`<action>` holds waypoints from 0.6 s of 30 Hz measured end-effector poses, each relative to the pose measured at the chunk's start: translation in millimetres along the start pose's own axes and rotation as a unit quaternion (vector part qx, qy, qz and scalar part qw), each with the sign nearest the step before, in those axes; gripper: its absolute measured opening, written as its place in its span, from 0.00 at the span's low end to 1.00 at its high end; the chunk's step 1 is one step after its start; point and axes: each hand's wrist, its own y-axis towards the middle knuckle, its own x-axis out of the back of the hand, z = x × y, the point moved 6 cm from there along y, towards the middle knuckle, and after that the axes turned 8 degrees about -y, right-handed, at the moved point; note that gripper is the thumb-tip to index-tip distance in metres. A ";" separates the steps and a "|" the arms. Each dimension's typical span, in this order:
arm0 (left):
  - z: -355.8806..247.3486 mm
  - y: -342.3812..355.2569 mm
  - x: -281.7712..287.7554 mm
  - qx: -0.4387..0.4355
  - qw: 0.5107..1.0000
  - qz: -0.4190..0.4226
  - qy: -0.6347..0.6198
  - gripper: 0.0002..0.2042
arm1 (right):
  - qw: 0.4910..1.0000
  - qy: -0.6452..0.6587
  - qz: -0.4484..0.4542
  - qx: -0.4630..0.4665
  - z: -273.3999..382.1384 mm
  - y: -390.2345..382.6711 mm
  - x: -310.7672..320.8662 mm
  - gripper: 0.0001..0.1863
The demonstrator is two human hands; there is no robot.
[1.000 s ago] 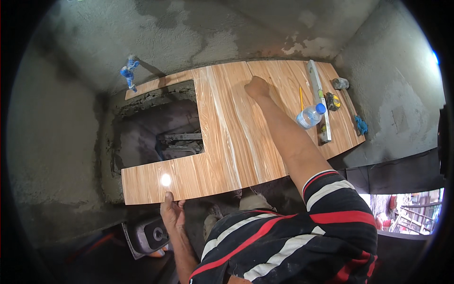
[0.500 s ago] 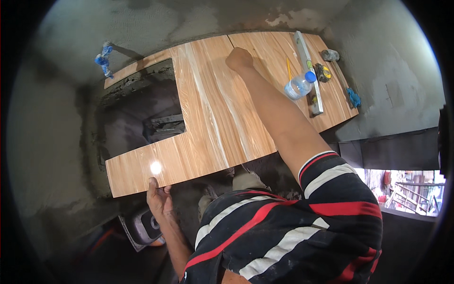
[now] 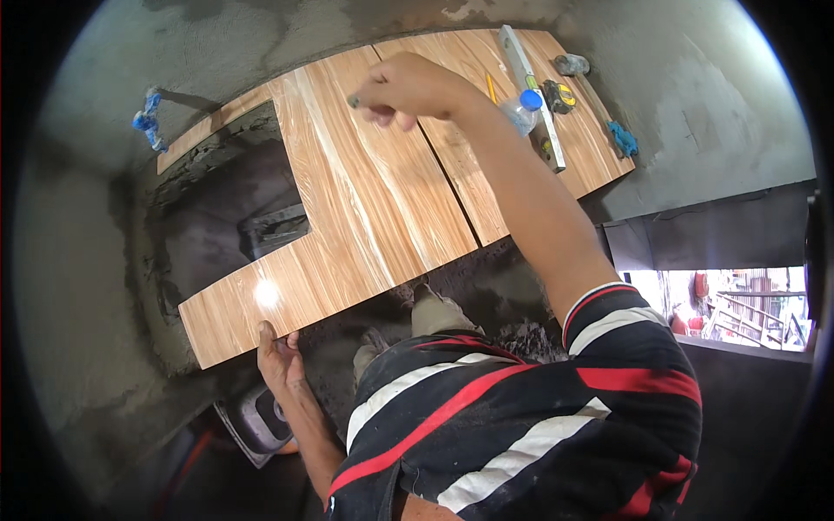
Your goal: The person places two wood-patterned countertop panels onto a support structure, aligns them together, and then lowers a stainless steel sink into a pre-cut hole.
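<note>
A glossy wood-look tile (image 3: 347,204) with a large cut-out lies on the left part of a cement counter. My left hand (image 3: 280,358) is closed on its front edge, thumb at the face and fingers below. Above the tile's far part my right hand (image 3: 401,89) is raised with curled fingers. A small dark spot shows at its fingertips; I cannot make out what it is. A dark straight gap runs between this tile and the second wood-look tile (image 3: 491,195) on the right. Through the cut-out shows a dark opening (image 3: 226,208) with rough cement edges.
On the right tile lie a spirit level (image 3: 526,78), a tape measure (image 3: 559,96), a blue-capped plastic bottle (image 3: 521,113), a yellow pencil (image 3: 491,88) and a mallet-like tool (image 3: 571,64). Blue-wrapped pipe (image 3: 148,122) juts from the left wall. A metal sink (image 3: 254,425) stands below left.
My right hand has lifted off the tile as a fist and moved left, its fingers now looser. The gap between the tiles shows more fully. The view has shifted; my left hand keeps its hold.
</note>
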 end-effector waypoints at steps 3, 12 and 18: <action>3.2 -2.0 -2.3 0.007 1.000 0.006 0.005 0.21 | 0.997 -0.049 0.049 -0.025 -10.5 -42.3 0.4 0.15; 12.4 -5.7 9.2 0.064 0.997 -0.029 0.044 0.22 | 0.954 -0.148 0.165 -0.204 -140.3 -125.5 -58.6 0.16; 10.9 -3.9 14.2 0.118 0.985 -0.023 0.122 0.22 | 0.951 -0.278 0.099 -0.090 -166.4 -144.8 -93.1 0.19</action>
